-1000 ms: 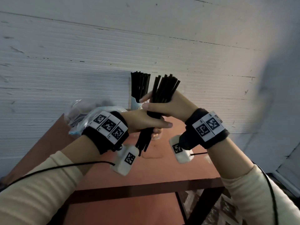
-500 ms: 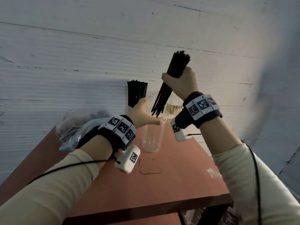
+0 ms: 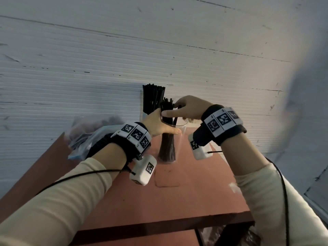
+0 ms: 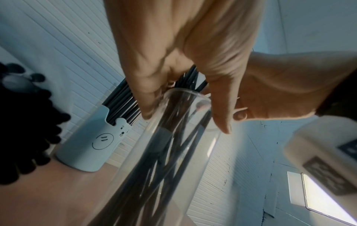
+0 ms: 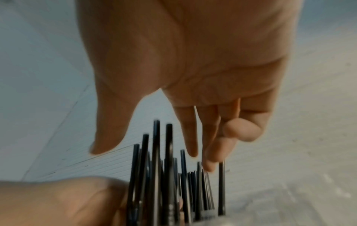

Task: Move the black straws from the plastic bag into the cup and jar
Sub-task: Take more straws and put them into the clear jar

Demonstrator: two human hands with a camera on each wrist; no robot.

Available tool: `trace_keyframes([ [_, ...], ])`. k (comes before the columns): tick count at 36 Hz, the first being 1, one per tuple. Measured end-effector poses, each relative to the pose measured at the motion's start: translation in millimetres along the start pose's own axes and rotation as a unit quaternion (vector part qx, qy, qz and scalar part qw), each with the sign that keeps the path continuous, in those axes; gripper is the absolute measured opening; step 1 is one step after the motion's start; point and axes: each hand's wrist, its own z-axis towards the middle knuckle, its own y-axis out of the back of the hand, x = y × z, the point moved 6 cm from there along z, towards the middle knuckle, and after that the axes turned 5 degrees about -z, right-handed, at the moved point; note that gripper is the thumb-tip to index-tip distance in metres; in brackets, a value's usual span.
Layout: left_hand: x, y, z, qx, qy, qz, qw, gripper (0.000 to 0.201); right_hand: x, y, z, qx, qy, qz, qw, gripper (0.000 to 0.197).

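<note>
Standing upright in clear cup (image 3: 179, 139), black straws (image 3: 167, 139), tips up

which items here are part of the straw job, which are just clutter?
Job:
- black straws
- clear cup, steadied by left hand
- pale blue jar, already holding straws
- plastic bag
- right hand, fingers on straw tops

Not job:
- brown table
- white wall
</note>
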Motion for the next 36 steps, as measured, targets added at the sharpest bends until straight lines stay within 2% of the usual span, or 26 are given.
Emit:
trace_keyframes([
  [2,0.9,-0.6,-1.7,0.002,0.007,-0.001,1.0,0.081,0.5,8.4,-7.9,-0.054,0.002,-0.007,0.999,0.083],
  [3,1.5,-0.8,-4.2,0.007,0.017,-0.005,1.0,0.084,1.6,12.9,-12.8,-0.092,0.008,0.005,0.996,0.082],
  [5,4.0,0.9,-8.8,0.014,0.038,0.002,0.999,0.101,8.9,23.0,-24.8,-0.193,0.043,0.033,0.98,0.065],
  [7,7.0,8.0,-13.4,0.01,0.052,0.045,0.998,0.121,23.0,30.6,-42.0,-0.303,0.111,0.065,0.944,0.038],
  [9,6.1,21.5,-19.6,-0.013,0.04,0.072,0.997,0.112,40.1,31.2,-61.3,-0.374,0.182,0.1,0.904,0.015],
  [11,1.7,39.4,-28.8,-0.046,0.007,0.056,0.997,0.087,56.2,25.1,-77.2,-0.396,0.227,0.107,0.884,0.004],
  [13,-0.4,61.2,-38.7,-0.072,-0.03,0.042,0.996,0.055,70.0,11.7,-86.1,-0.376,0.244,0.098,0.889,0.006],
  [15,-0.9,79.7,-47.5,-0.082,-0.048,0.015,0.995,0.035,79.2,-6.2,-87.9,-0.322,0.245,0.094,0.91,0.006],
  [18,0.3,109.0,-63.9,-0.117,-0.067,0.009,0.991,0.027,91.9,-39.6,-82.1,-0.191,0.225,0.1,0.95,0.008],
  [21,13.3,134.5,-75.2,-0.163,-0.065,0.06,0.983,0.017,100.1,-74.6,-73.8,-0.041,0.188,0.053,0.98,0.028],
  [24,36.4,147.8,-81.8,-0.13,-0.026,0.105,0.986,0.019,106.3,-105.3,-69.1,0.084,0.164,0.008,0.983,0.04],
  [27,57.0,150.2,-88.0,-0.078,0.02,0.155,0.985,0.026,111.6,-131.3,-65.0,0.19,0.154,0.044,0.969,0.035],
  [28,62.9,148.8,-89.9,-0.062,0.03,0.161,0.984,0.029,114.5,-134.9,-63.4,0.198,0.157,0.047,0.966,0.031],
  [30,72.9,144.6,-91.6,-0.03,0.042,0.164,0.985,0.035,121.7,-134.7,-57.2,0.172,0.172,0.027,0.97,0.023],
  [33,78.8,142.1,-91.8,-0.02,0.029,0.161,0.986,0.037,135.8,-122.5,-46.1,0.07,0.2,-0.013,0.977,0.013],
  [36,79.0,143.2,-89.4,-0.049,0.009,0.173,0.984,0.038,146.0,-114.1,-31.6,-0.013,0.189,-0.001,0.982,0.008],
])
